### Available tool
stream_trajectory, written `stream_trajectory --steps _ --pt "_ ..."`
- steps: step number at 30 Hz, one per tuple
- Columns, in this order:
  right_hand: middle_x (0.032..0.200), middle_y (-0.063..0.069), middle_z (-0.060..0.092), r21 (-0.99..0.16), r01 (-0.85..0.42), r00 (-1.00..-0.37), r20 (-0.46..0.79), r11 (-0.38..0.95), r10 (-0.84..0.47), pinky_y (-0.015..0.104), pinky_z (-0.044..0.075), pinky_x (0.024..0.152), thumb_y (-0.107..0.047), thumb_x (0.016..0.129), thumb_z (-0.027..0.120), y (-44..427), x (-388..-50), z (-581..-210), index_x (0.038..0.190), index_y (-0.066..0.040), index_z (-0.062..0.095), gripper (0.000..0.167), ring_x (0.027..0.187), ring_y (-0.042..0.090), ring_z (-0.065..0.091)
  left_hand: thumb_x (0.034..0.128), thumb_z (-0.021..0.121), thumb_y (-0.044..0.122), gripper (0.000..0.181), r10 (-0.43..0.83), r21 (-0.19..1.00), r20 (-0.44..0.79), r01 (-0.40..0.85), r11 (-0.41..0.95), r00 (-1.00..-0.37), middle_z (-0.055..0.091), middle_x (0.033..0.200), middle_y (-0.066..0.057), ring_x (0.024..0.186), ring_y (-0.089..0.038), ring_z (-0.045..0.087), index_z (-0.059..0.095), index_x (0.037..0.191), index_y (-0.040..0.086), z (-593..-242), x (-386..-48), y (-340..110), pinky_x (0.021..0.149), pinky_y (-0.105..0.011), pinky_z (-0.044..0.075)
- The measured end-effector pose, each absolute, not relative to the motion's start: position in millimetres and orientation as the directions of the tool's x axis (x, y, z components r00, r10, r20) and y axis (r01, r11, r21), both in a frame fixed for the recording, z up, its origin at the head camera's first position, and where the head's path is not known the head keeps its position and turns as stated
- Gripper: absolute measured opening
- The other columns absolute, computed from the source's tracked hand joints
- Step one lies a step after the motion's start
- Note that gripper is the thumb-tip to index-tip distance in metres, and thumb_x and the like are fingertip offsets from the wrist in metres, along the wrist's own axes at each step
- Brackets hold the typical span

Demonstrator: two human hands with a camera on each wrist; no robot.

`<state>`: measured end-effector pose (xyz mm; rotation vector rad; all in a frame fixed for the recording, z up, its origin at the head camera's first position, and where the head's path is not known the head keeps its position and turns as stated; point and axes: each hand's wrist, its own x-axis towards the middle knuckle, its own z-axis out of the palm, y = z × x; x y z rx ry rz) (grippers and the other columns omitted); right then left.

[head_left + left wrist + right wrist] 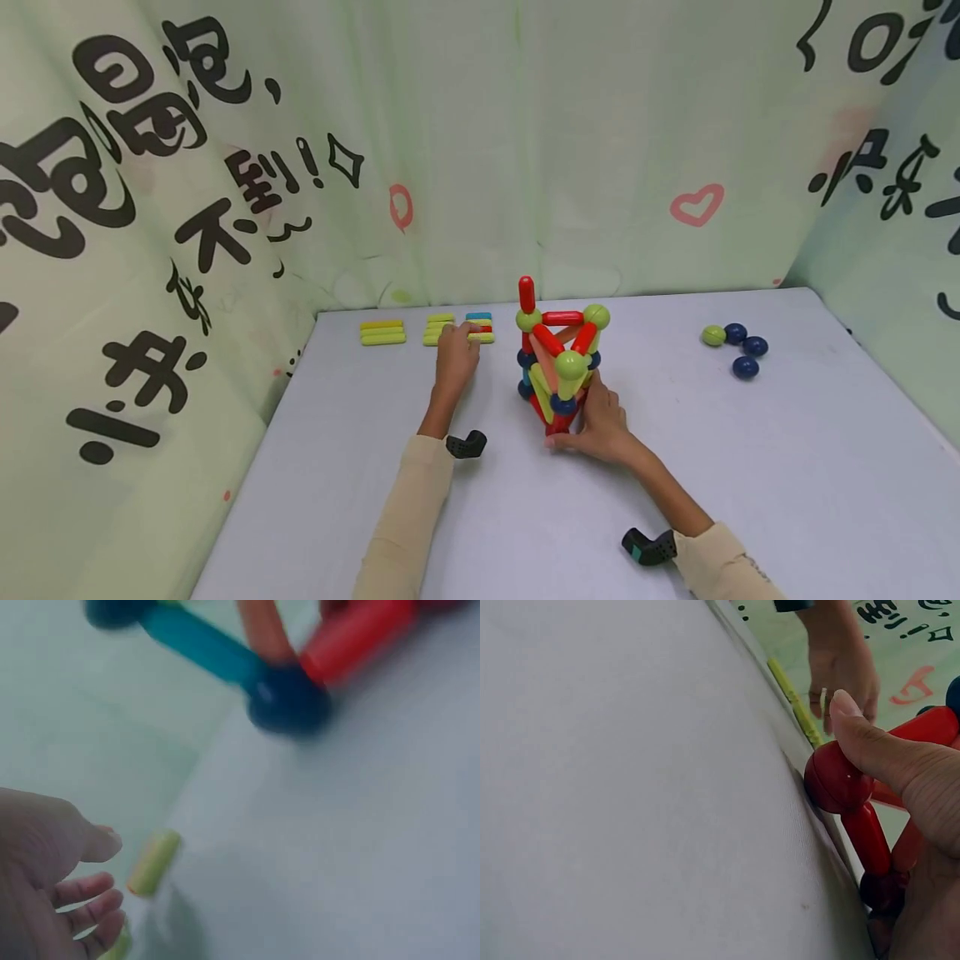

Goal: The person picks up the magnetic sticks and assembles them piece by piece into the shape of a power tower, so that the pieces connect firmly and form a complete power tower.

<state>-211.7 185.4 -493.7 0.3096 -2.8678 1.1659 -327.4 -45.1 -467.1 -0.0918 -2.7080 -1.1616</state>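
gripping a rod structure, right hand partly hidden, left hand loosely spread, covering some rods

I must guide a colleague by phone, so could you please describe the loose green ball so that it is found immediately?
On the pale table, in the head view, look right of the structure the right hand holds. Four loose balls cluster there. The green ball is leftmost, the only one not dark blue.

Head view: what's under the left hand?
Beside the left hand: yellow-green sticks to its left; a blue stick, a red stick and a yellow-green stick right. What it covers can't be seen.
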Motion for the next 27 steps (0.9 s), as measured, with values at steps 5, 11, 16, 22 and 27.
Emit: stream_trajectory --steps 5,11,16,22,27 --pt "0.13 0.023 0.041 -0.698 -0.158 -0.985 0.063 0.698 -0.16 0.064 0.036 0.093 -0.045 0.067 0.087 184 -208 -496 0.142 0.001 0.017 0.112 0.127 0.041 0.031 0.0932 0.067 0.015 0.034 -0.02 0.546 0.166 0.075 0.834 -0.986 0.047 0.123 -0.019 0.106 -0.031 0.05 0.063 0.127 0.016 -495 -330 -51 0.081 -0.041 0.051" --pt "0.129 0.022 0.041 -0.701 -0.147 -0.987 0.055 0.698 -0.153 0.062 0.037 0.094 -0.047 0.068 0.086 184 -207 -497 0.142 0.0 0.018 0.111 0.128 0.04 0.031 0.0888 0.072 0.024 0.032 0.047 0.363 0.228 0.129 0.923 -0.973 0.05 0.117 -0.013 0.103 -0.027 0.049 0.062 0.115 0.009 -500 -334 -47 0.08 -0.036 0.051" --pt "0.129 0.023 0.041 -0.704 -0.156 -0.986 0.068 0.692 -0.154 0.064 0.036 0.094 -0.047 0.067 0.086 184 -209 -495 0.142 0.001 0.018 0.112 0.128 0.041 0.031 0.0853 0.076 0.021 0.028 0.102 0.259 0.273 0.175 0.95 -0.957 0.066 0.105 -0.009 0.099 -0.025 0.06 0.062 0.105 0.006 -494 -334 -45 0.079 -0.035 0.055" --pt "0.129 0.023 0.041 -0.705 -0.151 -0.987 0.069 0.693 -0.144 0.064 0.036 0.095 -0.045 0.067 0.086 184 -211 -494 0.141 0.0 0.019 0.109 0.129 0.041 0.031 0.0906 0.068 0.009 0.025 -0.025 0.589 0.263 0.14 0.796 -0.964 0.065 0.106 -0.016 0.1 -0.029 0.062 0.068 0.114 -0.001 -482 -328 -48 0.086 -0.039 0.054" --pt "0.129 0.023 0.042 -0.704 -0.143 -0.988 0.064 0.695 -0.139 0.064 0.037 0.095 -0.046 0.067 0.086 184 -211 -493 0.14 0.0 0.02 0.109 0.128 0.041 0.032 0.0935 0.066 0.013 0.026 -0.094 0.891 0.258 0.199 0.408 -0.962 0.066 0.105 -0.017 0.097 -0.028 0.061 0.065 0.116 0.0 -452 -311 -51 0.082 -0.034 0.051"
